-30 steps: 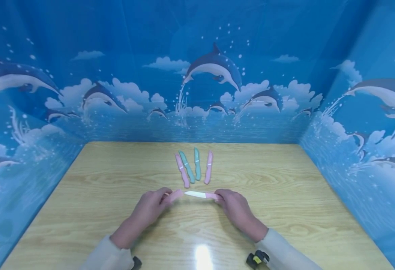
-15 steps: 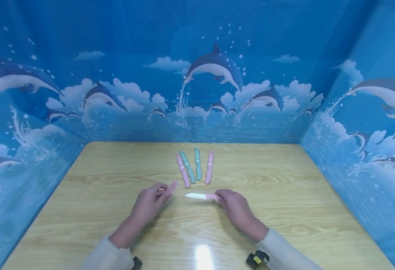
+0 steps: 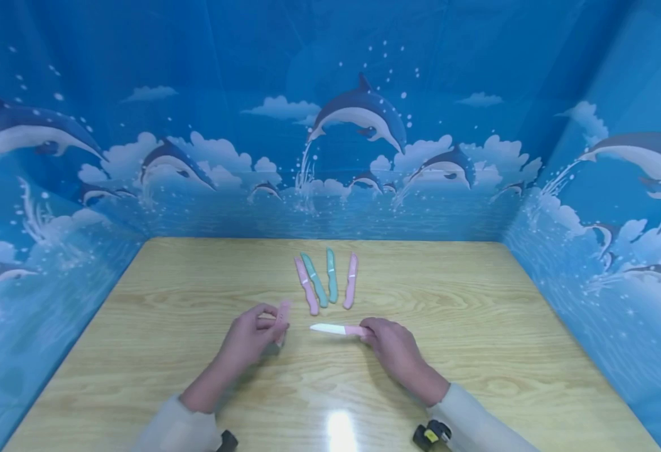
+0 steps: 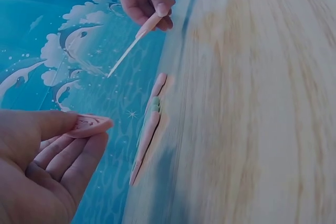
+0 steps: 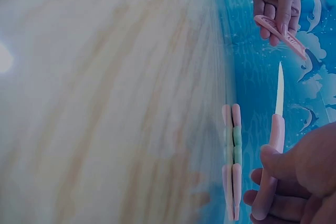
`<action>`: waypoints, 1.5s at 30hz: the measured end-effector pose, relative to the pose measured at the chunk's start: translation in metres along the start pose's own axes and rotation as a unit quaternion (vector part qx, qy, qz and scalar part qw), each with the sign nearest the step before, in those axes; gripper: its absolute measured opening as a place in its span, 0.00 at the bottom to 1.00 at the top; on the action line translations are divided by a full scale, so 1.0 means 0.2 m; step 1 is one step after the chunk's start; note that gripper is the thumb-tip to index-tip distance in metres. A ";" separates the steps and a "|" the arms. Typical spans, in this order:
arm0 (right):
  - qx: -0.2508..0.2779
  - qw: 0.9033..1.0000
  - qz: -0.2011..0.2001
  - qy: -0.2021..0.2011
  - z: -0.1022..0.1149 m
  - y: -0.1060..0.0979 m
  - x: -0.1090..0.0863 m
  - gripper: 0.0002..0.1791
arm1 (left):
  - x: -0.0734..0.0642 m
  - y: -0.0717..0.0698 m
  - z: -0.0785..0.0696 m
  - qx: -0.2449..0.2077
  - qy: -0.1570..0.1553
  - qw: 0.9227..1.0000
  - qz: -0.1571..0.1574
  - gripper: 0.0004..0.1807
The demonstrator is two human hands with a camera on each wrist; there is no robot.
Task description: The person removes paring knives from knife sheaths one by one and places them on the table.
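Since the earlier frames the sheath (image 3: 283, 314) has swung away from the blade (image 3: 327, 328), carried by the left hand (image 3: 253, 329); the knife (image 5: 276, 136) has hardly shifted. The left hand pinches the sheath between thumb and fingers; the right hand (image 3: 389, 342) grips the handle. From the right grip the bare blade points left, its tip nearer the left hand; the sheath, apart from it, lies roughly crosswise to its long axis. Four sheathed knives (image 3: 331, 276) lie beyond both grips.
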State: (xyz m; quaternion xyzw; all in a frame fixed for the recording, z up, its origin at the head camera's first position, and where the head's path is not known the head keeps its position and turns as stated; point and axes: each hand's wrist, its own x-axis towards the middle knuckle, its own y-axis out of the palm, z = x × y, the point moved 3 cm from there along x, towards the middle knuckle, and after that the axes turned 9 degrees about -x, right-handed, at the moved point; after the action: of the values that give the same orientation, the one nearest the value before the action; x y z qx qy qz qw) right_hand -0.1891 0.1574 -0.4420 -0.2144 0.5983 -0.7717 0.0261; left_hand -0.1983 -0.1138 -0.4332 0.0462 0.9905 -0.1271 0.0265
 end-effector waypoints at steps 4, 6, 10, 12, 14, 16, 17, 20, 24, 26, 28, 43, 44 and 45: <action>-0.003 1.000 0.000 0.002 0.00 0.00 0.00 0.08 | 0.01 0.00 0.01 -0.023 -0.006 1.000 0.002 0.18; -0.002 1.000 -0.002 0.004 0.00 0.01 0.00 0.08 | 0.02 -0.01 0.02 -0.039 -0.010 0.999 0.006 0.15; 0.002 1.000 -0.005 0.004 0.00 0.01 0.00 0.07 | 0.02 -0.01 0.03 -0.067 -0.016 0.998 0.015 0.10; 0.006 1.000 -0.003 0.005 0.00 0.00 0.00 0.08 | 0.03 -0.01 0.03 -0.075 -0.016 0.997 0.017 0.09; 0.010 1.000 0.000 0.006 0.00 0.00 0.00 0.08 | 0.02 -0.01 0.03 -0.082 -0.017 0.996 0.017 0.10; 0.014 1.000 0.003 0.007 0.00 0.00 0.00 0.08 | 0.02 -0.02 0.03 -0.079 -0.014 0.997 0.016 0.11; 0.015 1.000 0.004 0.007 0.00 0.00 0.00 0.08 | 0.02 -0.02 0.03 -0.079 -0.014 0.997 0.015 0.12; 0.017 1.000 0.006 0.009 0.00 0.00 0.00 0.08 | 0.02 -0.02 0.02 -0.078 -0.014 0.997 0.017 0.14; 0.014 1.000 0.004 0.013 0.00 0.00 0.00 0.08 | 0.02 -0.01 0.02 -0.082 -0.012 0.996 0.024 0.14; 0.013 1.000 0.002 0.015 0.00 0.00 0.00 0.08 | 0.01 -0.01 0.02 -0.086 -0.013 0.996 0.025 0.14; 0.013 1.000 -0.001 0.016 0.00 0.00 0.00 0.09 | 0.01 -0.01 0.01 -0.092 -0.014 0.995 0.026 0.14; 0.086 0.996 0.003 0.001 0.02 -0.02 0.00 0.09 | 0.01 0.01 0.02 -0.086 -0.005 0.995 0.048 0.12; 0.100 0.995 0.007 0.001 0.02 -0.02 0.00 0.10 | 0.01 0.01 0.02 -0.085 -0.006 0.995 0.048 0.12; 0.113 0.993 0.012 0.002 0.02 -0.02 0.00 0.10 | 0.01 0.01 0.02 -0.084 -0.006 0.995 0.049 0.12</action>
State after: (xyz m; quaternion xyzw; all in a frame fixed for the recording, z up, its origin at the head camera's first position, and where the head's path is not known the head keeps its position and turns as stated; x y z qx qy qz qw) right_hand -0.1874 0.1553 -0.4383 -0.2013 0.5095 -0.8346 0.0578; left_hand -0.1998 -0.1130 -0.4377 0.0910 0.9941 -0.0420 0.0425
